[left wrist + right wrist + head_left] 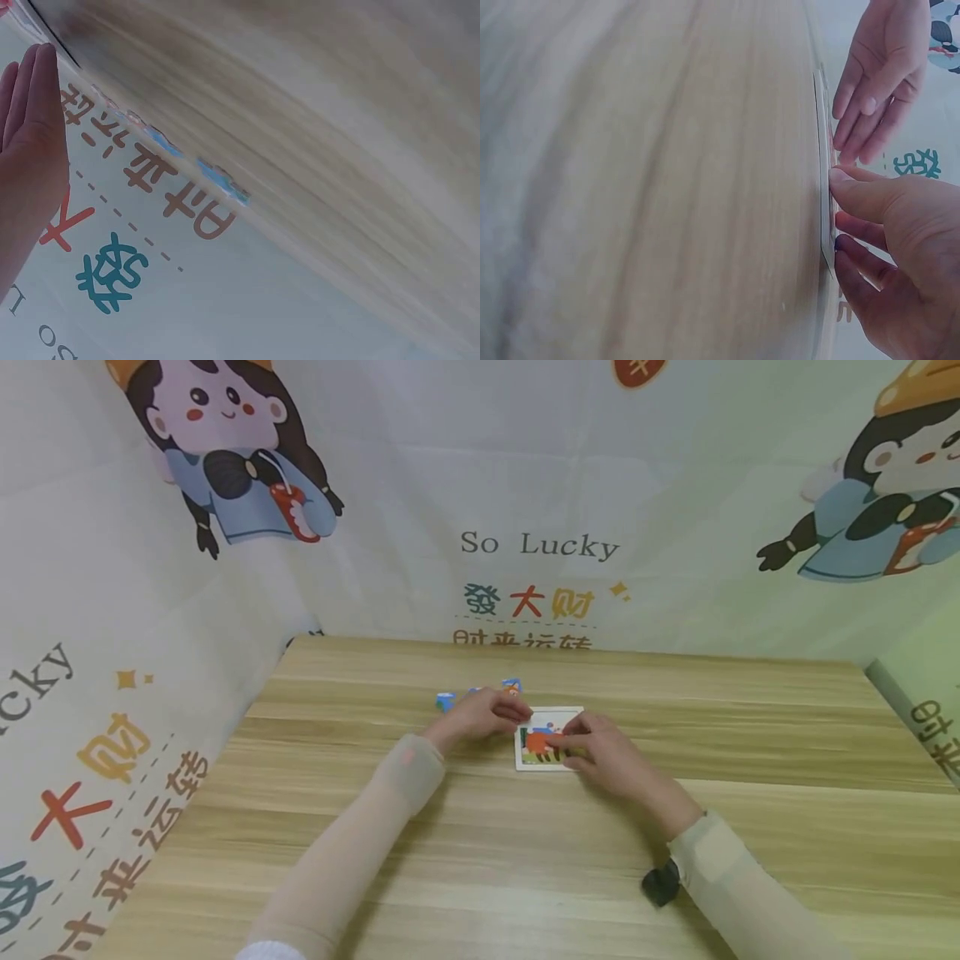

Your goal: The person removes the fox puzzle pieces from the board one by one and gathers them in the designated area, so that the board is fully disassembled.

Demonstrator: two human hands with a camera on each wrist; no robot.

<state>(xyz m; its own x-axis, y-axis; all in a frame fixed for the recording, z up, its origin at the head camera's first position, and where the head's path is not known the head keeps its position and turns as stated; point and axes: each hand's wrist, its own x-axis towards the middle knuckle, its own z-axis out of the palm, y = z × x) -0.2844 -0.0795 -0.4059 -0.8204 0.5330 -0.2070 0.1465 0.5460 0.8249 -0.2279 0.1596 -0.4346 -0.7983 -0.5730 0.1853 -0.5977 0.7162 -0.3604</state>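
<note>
A small white-framed picture puzzle (527, 767) lies flat on the wooden table, with an orange animal with dark stripes showing in its lower part. Across its right side, my right hand (611, 756) touches the picture with spread fingertips; in the right wrist view its thumb and fingers (859, 259) rest on the board's face. I cannot make out a separate piece between them. Beside the board's upper left corner hovers my left hand (480, 714), its fingers loose and holding nothing visible. Loose blue puzzle pieces (446, 701) lie behind the left hand, which partly hides them.
A wood-grain table (480, 860) carries the puzzle. Printed cloth (390, 485) with cartoon figures and lettering hangs behind it and at the sides. Near the right wrist is a small black object (661, 884).
</note>
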